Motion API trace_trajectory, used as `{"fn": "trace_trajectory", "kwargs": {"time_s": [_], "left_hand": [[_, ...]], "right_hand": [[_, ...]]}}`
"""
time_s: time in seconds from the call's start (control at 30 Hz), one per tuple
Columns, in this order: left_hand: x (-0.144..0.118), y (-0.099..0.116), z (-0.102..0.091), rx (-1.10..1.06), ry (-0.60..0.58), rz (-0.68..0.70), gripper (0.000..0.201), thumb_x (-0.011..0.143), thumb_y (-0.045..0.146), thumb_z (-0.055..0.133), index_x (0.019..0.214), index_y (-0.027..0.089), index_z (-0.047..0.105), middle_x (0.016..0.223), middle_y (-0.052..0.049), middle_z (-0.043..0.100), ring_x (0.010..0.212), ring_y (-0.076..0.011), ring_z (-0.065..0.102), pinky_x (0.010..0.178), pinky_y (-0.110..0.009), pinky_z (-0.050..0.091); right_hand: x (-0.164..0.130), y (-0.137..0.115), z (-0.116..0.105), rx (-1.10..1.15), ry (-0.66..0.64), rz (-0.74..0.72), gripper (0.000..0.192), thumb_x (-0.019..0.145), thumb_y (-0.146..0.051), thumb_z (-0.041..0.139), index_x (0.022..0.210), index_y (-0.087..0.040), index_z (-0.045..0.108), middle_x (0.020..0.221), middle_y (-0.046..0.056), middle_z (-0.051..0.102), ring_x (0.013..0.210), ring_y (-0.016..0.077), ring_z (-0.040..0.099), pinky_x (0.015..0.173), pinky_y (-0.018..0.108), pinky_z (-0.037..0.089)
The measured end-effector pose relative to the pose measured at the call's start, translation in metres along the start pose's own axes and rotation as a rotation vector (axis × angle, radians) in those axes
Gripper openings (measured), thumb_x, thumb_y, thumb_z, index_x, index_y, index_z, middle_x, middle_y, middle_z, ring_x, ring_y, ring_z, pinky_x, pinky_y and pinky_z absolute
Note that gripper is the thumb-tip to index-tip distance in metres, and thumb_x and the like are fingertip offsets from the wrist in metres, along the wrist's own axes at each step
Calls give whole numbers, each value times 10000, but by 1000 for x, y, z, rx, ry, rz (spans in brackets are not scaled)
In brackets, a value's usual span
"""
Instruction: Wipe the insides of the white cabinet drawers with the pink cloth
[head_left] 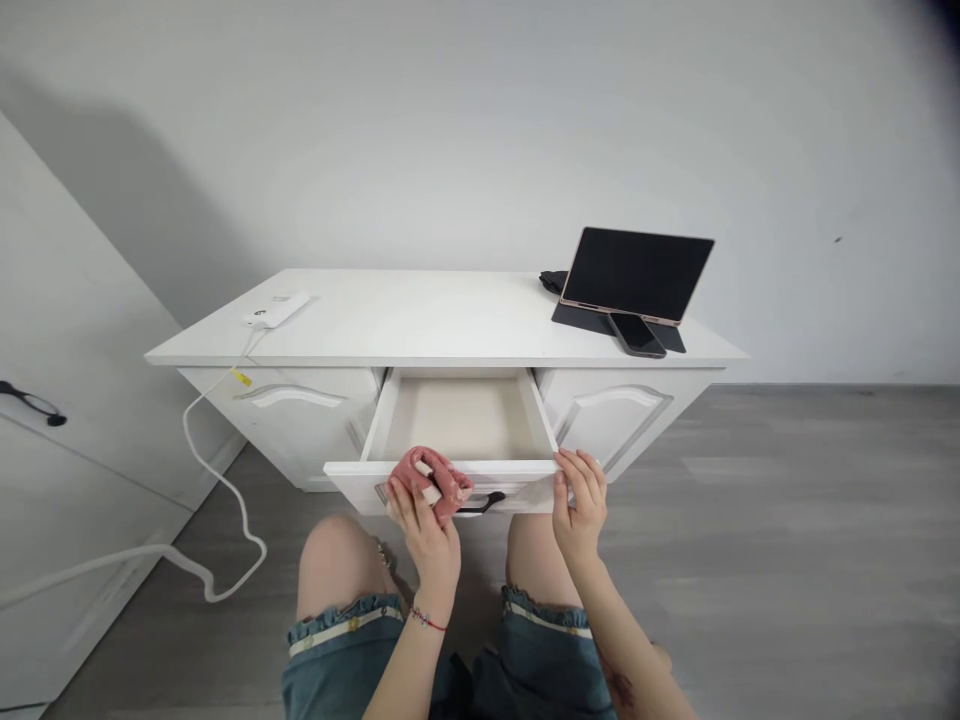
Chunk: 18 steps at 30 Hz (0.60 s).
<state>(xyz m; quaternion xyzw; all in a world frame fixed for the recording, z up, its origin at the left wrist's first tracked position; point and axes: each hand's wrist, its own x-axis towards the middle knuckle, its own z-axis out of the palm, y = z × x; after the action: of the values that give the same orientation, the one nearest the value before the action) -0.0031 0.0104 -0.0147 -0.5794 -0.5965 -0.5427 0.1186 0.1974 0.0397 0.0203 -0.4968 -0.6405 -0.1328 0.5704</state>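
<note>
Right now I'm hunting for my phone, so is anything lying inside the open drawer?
No, the open drawer shows only its bare pale floor; a dark phone lies on the cabinet top by the tablet.

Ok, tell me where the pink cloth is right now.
In the head view, the pink cloth is in the left hand, pressed against the front of the open drawer, just left of its black handle.
</note>
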Motion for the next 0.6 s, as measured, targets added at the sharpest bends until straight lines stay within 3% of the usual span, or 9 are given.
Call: {"fn": "trace_trajectory", "kwargs": {"time_s": [0.17, 0.37, 0.47, 0.6], "left_hand": [[-1, 17, 5, 74, -80, 118, 749, 841, 75, 460, 1486, 209, 105, 1547, -151, 82, 1409, -335, 67, 1101, -590, 181], [-9, 43, 7, 45, -312, 267, 712, 830, 39, 439, 1474, 200, 182, 1511, -132, 250, 1408, -297, 92, 1113, -565, 199], [-4, 54, 2, -19, -478, 284, 660, 829, 38, 414, 1450, 207, 268, 1499, -106, 294, 1412, -274, 103, 1105, -553, 233], [8, 59, -14, -293, -774, 330, 652, 817, 27, 382, 1430, 241, 311, 1481, -45, 352, 1403, -204, 194, 1125, -491, 244]], "right_hand": [[1, 4, -1, -3, -38, -5, 314, 886, -134, 454, 1156, -219, 592, 1103, 82, 650, 1147, 238, 519, 981, 493, 406], [2, -4, -5, -2, -90, 62, 294, 916, -185, 420, 1165, -214, 574, 1134, 78, 629, 1191, 226, 474, 1019, 491, 376], [1, -5, -8, 10, -121, 93, 287, 923, -216, 412, 1161, -212, 573, 1149, 83, 617, 1186, 224, 473, 1015, 489, 381], [0, 2, -8, 30, -95, 34, 327, 947, -261, 349, 1203, -215, 546, 1149, 86, 618, 1178, 225, 479, 998, 487, 390]]}}
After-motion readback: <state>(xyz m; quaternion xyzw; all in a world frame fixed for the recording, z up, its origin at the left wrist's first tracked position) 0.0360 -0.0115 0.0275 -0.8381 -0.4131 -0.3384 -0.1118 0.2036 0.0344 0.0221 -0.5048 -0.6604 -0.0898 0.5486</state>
